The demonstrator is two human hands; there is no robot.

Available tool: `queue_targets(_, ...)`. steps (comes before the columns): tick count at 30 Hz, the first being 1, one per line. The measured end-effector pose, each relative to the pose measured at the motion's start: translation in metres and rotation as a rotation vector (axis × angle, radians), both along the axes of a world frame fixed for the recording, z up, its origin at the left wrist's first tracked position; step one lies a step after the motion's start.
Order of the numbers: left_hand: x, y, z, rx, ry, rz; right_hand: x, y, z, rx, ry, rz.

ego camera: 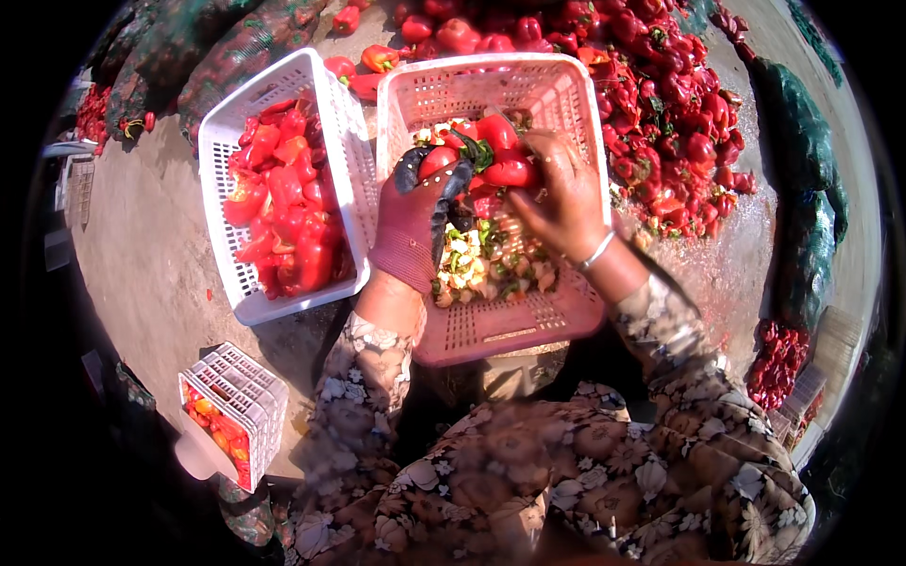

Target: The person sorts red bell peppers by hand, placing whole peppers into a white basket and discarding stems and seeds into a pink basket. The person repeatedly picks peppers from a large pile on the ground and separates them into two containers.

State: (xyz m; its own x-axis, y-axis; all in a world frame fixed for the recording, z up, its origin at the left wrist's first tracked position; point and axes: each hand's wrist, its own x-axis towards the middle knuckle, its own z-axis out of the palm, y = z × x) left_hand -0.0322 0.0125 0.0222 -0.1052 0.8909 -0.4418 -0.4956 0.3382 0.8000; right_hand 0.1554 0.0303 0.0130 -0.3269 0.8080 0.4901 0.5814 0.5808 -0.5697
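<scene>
My left hand [428, 205], in a maroon and black glove, is closed around a red bell pepper [437, 163] with a green stem. My bare right hand [563, 191], with a pale bangle at the wrist, is against red pepper pieces [511, 170] beside the left hand; its fingertips are partly hidden. Both hands are above a pinkish plastic crate [495, 339], in which pepper cores and stems [474, 265] lie. To the left, a white plastic crate [357, 141] holds red pepper pieces [287, 198].
A large heap of red peppers [658, 127] lies on the concrete floor beyond and right of the crates. Filled green mesh sacks [803, 163] line the right side, others [248, 71] the upper left. Another pepper crate [258, 396] stands at the lower left.
</scene>
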Motion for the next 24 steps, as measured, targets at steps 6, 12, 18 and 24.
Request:
queue_targets(6, -0.008, -0.006, 0.029, -0.041, -0.089, -0.131, 0.009, 0.006, -0.011, -0.369, 0.341, 0.028)
queue_targets(12, -0.049, 0.002, 0.012, 0.054, -0.153, 0.08, 0.007, 0.007, -0.01, -0.489, 0.513, 0.045)
queue_targets(18, -0.13, 0.01, 0.026, 0.413, 0.283, 0.438, 0.012, 0.012, -0.011, -0.241, 0.279, 0.0)
queue_targets(24, -0.11, 0.005, -0.003, 0.259, 0.627, 0.257, 0.004, 0.016, -0.013, -0.071, 0.084, 0.029)
